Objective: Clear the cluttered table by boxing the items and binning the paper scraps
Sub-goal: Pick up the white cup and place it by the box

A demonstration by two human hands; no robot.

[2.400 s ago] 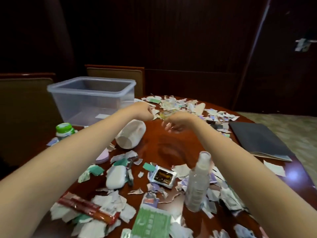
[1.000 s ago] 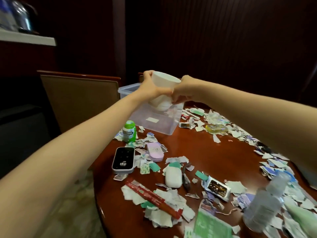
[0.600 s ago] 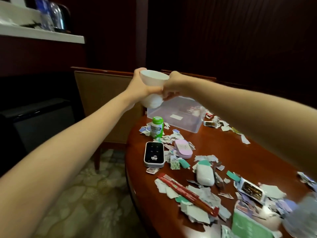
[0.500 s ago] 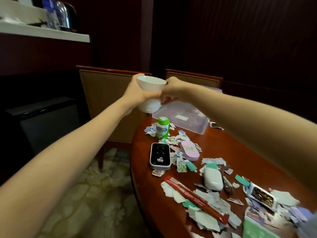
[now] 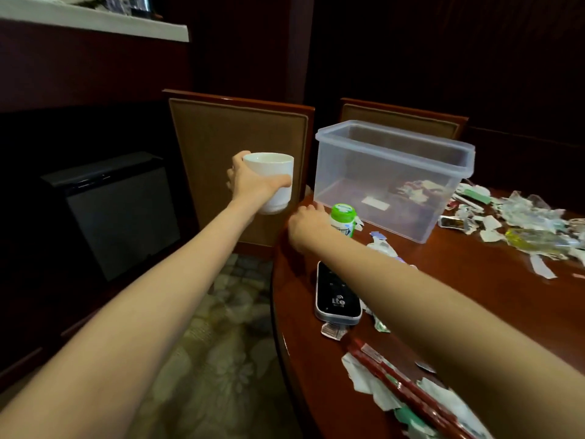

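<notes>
Head view
Worktop: glossy red-brown wood (image 5: 294, 312) with a rounded left edge that catches the light.
Left hand: the left hand (image 5: 250, 183) has thumb and fingers wrapped round the white cup (image 5: 275, 172).
White cup: smooth and glazed-looking, straight-sided with a rounded foot. It is held upright in the air beyond the worktop's left edge, in front of a chair back.
Right hand: the right hand (image 5: 305, 224) is back-up, low over the far-left edge of the worktop, just beside the green-capped bottle (image 5: 342, 218). Its fingers point away and are mostly hidden, so I cannot tell whether they are bent or touching anything.
Green-capped bottle: small, white labelled body with a bright green cap, upright between the right hand and the clear box (image 5: 348, 172).
Clear box: translucent plastic, rectangular, with rounded corners and a thick lipped rim. It has no lid and stands at the far edge.
Paper scraps: the paper scraps (image 5: 519, 213) are torn and crumpled, white, green and printed. They are heaped along the far-right edge beside the box, with more at the near edge.
Black device: the black device (image 5: 337, 296) is a flat rounded rectangle with a shiny face and a white rim. It lies near the left edge, under the right forearm.
Red packet: the red packet (image 5: 402, 388) is long, narrow and shiny, and lies on scraps at the near edge.
Chairs: the chairs (image 5: 237, 153) have wooden frames and tan padded backs.
Carpet: the carpet (image 5: 221, 343) is pale and patterned.
</notes>
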